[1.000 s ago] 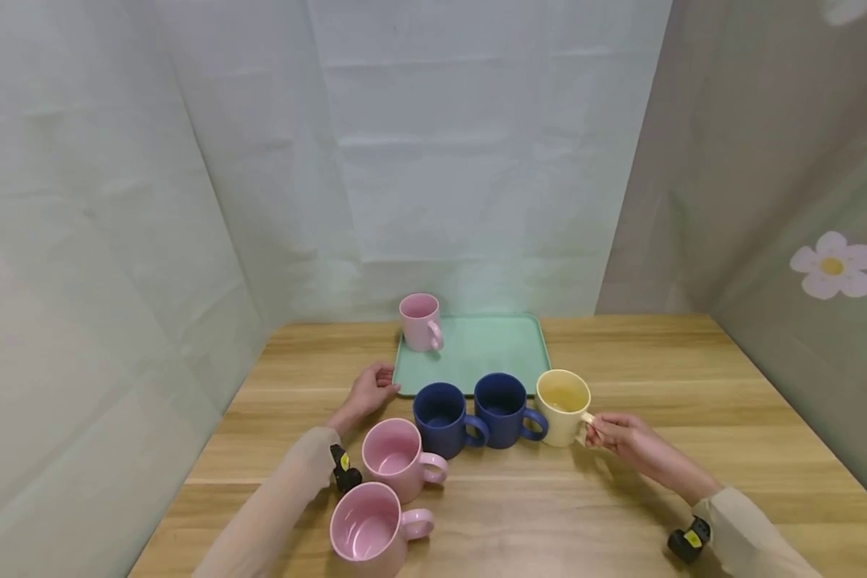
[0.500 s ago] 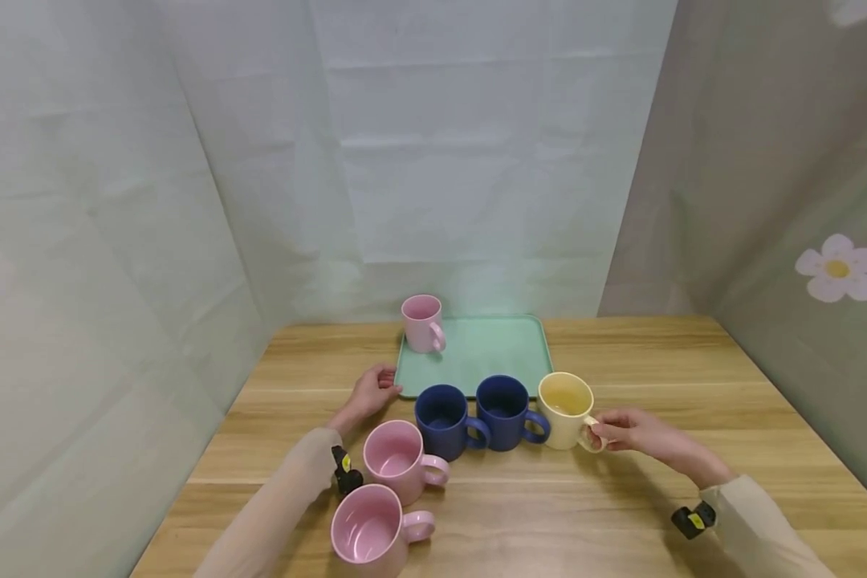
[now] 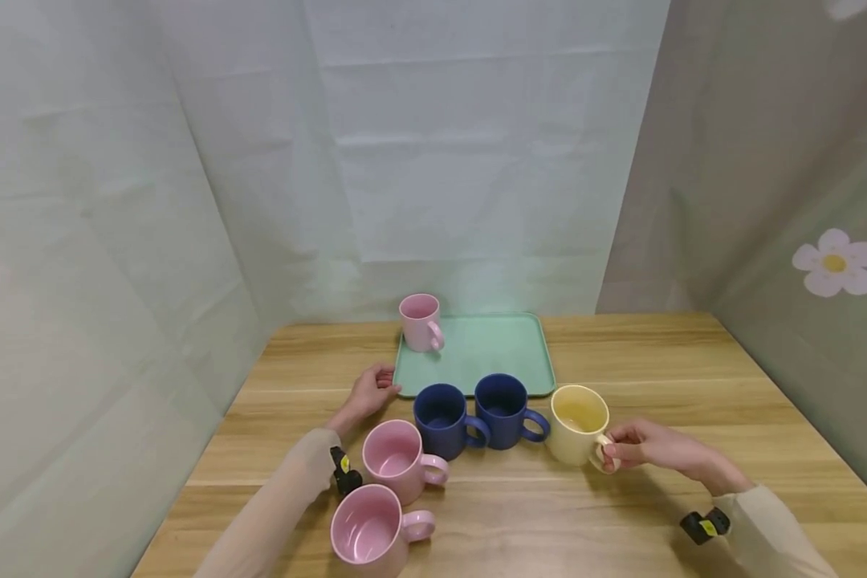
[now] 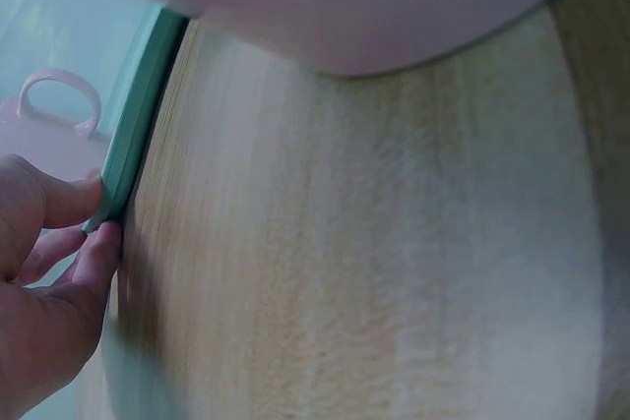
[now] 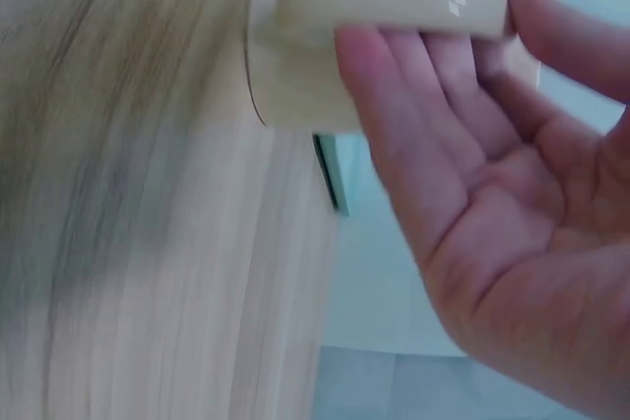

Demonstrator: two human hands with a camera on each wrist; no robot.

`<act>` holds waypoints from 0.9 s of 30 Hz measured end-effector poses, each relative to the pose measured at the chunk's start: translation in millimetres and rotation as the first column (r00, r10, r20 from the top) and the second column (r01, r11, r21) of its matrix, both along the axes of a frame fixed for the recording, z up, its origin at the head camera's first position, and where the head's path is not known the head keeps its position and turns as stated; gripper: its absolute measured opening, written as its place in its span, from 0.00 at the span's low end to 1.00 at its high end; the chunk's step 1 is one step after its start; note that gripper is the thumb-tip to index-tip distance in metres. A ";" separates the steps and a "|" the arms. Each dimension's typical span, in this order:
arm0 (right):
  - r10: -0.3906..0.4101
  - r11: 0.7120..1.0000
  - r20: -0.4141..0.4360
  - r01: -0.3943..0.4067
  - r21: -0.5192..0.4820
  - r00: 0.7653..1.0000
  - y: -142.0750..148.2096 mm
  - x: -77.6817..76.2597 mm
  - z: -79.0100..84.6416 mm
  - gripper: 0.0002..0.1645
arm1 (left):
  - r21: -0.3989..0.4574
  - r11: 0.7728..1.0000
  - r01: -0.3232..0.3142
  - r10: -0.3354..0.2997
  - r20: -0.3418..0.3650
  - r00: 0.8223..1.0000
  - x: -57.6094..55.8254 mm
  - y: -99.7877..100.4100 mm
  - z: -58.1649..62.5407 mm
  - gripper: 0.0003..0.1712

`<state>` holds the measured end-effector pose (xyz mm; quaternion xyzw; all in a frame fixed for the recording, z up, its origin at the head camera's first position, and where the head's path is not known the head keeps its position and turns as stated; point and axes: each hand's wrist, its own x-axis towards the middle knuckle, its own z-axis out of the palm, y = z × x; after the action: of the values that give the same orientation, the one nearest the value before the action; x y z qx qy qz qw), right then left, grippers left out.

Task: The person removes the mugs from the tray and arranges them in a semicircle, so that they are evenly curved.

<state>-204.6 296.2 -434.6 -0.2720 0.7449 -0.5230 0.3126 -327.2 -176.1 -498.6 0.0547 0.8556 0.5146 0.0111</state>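
Note:
My left hand (image 3: 372,391) pinches the near left corner of a mint green tray (image 3: 477,353); in the left wrist view the thumb and fingertips meet at its rim (image 4: 138,110). A pink mug (image 3: 419,325) stands upright at the tray's far left. My right hand (image 3: 657,451) holds the handle of a pale yellow mug (image 3: 576,437), its fingers through the loop (image 5: 394,5) in the right wrist view. That mug is upright at the tray's near right corner. Two dark blue mugs (image 3: 502,421) stand side by side before the tray.
Two more pink mugs (image 3: 397,474) stand on the wooden table (image 3: 520,530) beside my left forearm, handles to the right. Pale cloth (image 3: 477,160) hangs behind the table and on the left; a flower-patterned cloth (image 3: 751,201) hangs on the right.
My right hand has drawn the yellow mug toward me and slightly right, away from the tray's edge. My left hand and the other mugs have stayed in place.

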 end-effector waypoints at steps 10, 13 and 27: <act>0.131 0.990 0.094 -0.126 -0.058 0.987 5.3 4.4 -0.8 0.16 | -0.010 1.000 0.006 -0.006 -0.004 1.000 -0.7 -0.8 -0.8 0.25; 0.117 0.993 0.044 -0.117 -0.003 0.992 7.6 2.5 5.8 0.15 | -0.014 1.000 0.007 -0.007 0.002 1.000 -1.1 -0.9 -1.2 0.25; -0.084 0.935 -0.237 0.159 0.318 0.968 -17.4 -35.0 81.8 0.18 | -0.013 1.000 0.013 -0.013 -0.004 1.000 -1.7 -0.9 -1.8 0.25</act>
<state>-239.5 278.7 -352.8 -0.2242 0.8682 -0.3739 0.2368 -328.9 -177.0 -500.3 0.0611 0.8587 0.5086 0.0130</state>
